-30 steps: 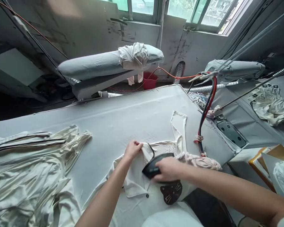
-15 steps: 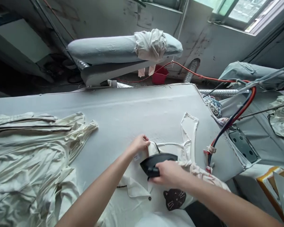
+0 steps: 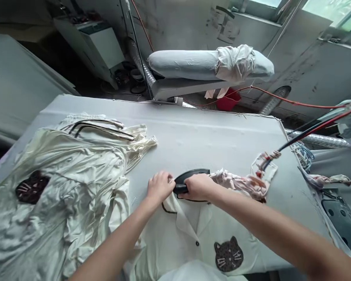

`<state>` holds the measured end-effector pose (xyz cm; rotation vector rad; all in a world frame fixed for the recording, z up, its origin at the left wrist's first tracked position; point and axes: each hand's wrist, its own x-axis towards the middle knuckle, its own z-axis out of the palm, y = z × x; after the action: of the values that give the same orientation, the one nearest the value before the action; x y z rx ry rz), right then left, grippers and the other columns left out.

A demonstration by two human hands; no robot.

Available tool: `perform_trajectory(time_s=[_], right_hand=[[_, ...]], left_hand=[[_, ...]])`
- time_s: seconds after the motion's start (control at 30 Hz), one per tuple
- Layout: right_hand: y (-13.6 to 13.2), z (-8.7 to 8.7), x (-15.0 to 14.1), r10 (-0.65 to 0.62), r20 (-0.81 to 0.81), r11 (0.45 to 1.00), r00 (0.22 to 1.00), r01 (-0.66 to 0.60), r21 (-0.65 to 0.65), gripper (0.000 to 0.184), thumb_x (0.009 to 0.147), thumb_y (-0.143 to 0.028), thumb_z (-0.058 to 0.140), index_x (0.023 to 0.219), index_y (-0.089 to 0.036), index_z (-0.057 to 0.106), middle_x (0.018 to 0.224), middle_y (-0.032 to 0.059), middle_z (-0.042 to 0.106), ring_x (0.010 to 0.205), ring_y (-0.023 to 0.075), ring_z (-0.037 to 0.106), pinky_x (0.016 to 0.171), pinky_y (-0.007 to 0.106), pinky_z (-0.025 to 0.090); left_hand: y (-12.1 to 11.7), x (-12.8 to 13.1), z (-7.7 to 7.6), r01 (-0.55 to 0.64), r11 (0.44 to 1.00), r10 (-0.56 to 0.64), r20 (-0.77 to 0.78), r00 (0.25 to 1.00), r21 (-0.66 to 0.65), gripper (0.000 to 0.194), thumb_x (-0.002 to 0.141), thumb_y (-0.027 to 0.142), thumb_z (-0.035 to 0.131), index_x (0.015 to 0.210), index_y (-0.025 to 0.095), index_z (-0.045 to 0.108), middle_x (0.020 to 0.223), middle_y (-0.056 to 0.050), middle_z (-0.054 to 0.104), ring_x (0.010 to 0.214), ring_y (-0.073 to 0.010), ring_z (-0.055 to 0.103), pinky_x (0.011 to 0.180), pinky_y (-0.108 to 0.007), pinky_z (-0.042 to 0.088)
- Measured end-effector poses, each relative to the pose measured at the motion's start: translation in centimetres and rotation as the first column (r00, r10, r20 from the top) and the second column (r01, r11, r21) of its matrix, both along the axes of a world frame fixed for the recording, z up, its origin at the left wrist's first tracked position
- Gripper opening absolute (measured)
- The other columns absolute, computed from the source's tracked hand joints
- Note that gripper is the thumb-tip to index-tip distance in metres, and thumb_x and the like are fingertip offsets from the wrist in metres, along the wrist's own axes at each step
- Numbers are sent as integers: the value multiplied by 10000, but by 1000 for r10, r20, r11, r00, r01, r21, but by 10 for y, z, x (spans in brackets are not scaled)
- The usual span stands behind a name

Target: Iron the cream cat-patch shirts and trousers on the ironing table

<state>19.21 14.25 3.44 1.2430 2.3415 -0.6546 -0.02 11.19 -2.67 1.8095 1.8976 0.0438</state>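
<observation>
My right hand (image 3: 197, 187) is wrapped round the handle of a black iron (image 3: 190, 174), which rests on the collar area of a cream shirt (image 3: 178, 238). Close to the iron's left end, my left hand (image 3: 160, 185) has its fingers closed on the shirt's collar edge; the pinched cloth itself is mostly hidden. The shirt lies front up, with dark piping on the collar, one dark button and a dark cat-face patch (image 3: 228, 253). A cloth-wrapped cable bundle (image 3: 240, 183) runs rightward from behind the iron.
A heap of cream garments (image 3: 84, 164) with another cat patch covers the left of the padded white table (image 3: 187, 128). Beyond the far edge stands a narrow padded pressing arm (image 3: 184, 64), with a red bucket (image 3: 228, 100) beneath. Red and dark hoses (image 3: 316, 130) cross the right side.
The view has swung left. The iron has turned and moved up across the collar, close to my left hand. The white strip of cloth beyond the collar has shifted, now partly under the cable bundle.
</observation>
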Motion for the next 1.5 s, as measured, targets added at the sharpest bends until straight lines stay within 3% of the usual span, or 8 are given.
perform_trajectory(time_s=[0.27, 0.53, 0.7, 0.9, 1.07, 1.23, 1.37, 1.5], right_hand=[[-109, -1, 0, -267, 12, 946, 964, 265, -186, 414, 806, -619, 653, 898, -228, 755, 823, 83, 772, 764, 271, 724, 661, 305, 476], [-72, -26, -63, -504, -116, 863, 856, 504, -23, 354, 940, -521, 520, 1047, -227, 685, 981, 77, 773, 882, 235, 722, 668, 285, 431], [-31, -17, -57, -338, -57, 941, 939, 337, -27, 349, 923, -543, 567, 979, -223, 693, 863, 41, 754, 750, 197, 682, 590, 265, 368], [-32, -12, -104, 382, -75, 915, 921, -388, -112, 410, 807, -620, 697, 898, -225, 761, 782, 53, 744, 732, 222, 680, 644, 281, 444], [-60, -18, -182, 375, -6, 915, 927, -371, -157, 495, 848, -654, 600, 1015, -221, 774, 942, 79, 784, 807, 245, 712, 687, 311, 522], [-29, -13, -96, -34, -21, 997, 999, 32, -71, 509, 826, -717, 571, 923, -248, 741, 866, 37, 777, 758, 226, 692, 649, 283, 498], [13, 20, 24, -567, 22, 823, 823, 568, -33, 478, 982, -534, 442, 887, -152, 714, 749, 81, 715, 576, 154, 616, 532, 242, 437], [-24, 35, 58, -519, 72, 854, 852, 520, 12, 472, 1005, -428, 386, 903, -107, 718, 728, 103, 702, 574, 161, 620, 545, 255, 439]], left_hand=[[35, -24, -9, 705, 704, -710, 69, 701, 90, 94, 732, 205, 655, 787, 209, 732, 1651, -65, 377, 1563, -325, 220, 1270, -514, 138], [-86, -57, -26, -229, 965, 222, 68, 973, 127, 324, 883, 442, 566, 1073, 198, 664, 1044, -119, 738, 1050, -296, 667, 951, -417, 477], [-133, -107, -21, -289, 935, 290, -22, 957, -204, 123, 811, 280, 566, 747, 238, 662, 826, -128, 754, 885, -335, 717, 815, -407, 458], [-117, -147, -9, -320, 851, 384, 78, 920, -416, 286, 782, 316, 553, 508, 236, 528, 640, -57, 698, 688, -256, 673, 611, -315, 391], [-90, -161, -14, -384, 881, 387, -46, 921, -277, 170, 823, 334, 556, 714, 257, 662, 786, -42, 750, 759, -257, 681, 649, -323, 389], [-30, -81, -27, -214, 976, 201, 210, 957, 44, 224, 910, 367, 510, 959, 260, 700, 1033, -55, 743, 1015, -247, 663, 866, -336, 454], [-10, -14, -31, -103, 978, 90, 79, 993, 182, 249, 871, 429, 631, 1015, 235, 694, 1120, -98, 692, 1131, -308, 597, 953, -414, 431], [14, -7, -29, -54, 987, 49, 37, 998, 151, 242, 847, 458, 662, 916, 227, 681, 1097, -104, 674, 1113, -306, 599, 967, -417, 435]])
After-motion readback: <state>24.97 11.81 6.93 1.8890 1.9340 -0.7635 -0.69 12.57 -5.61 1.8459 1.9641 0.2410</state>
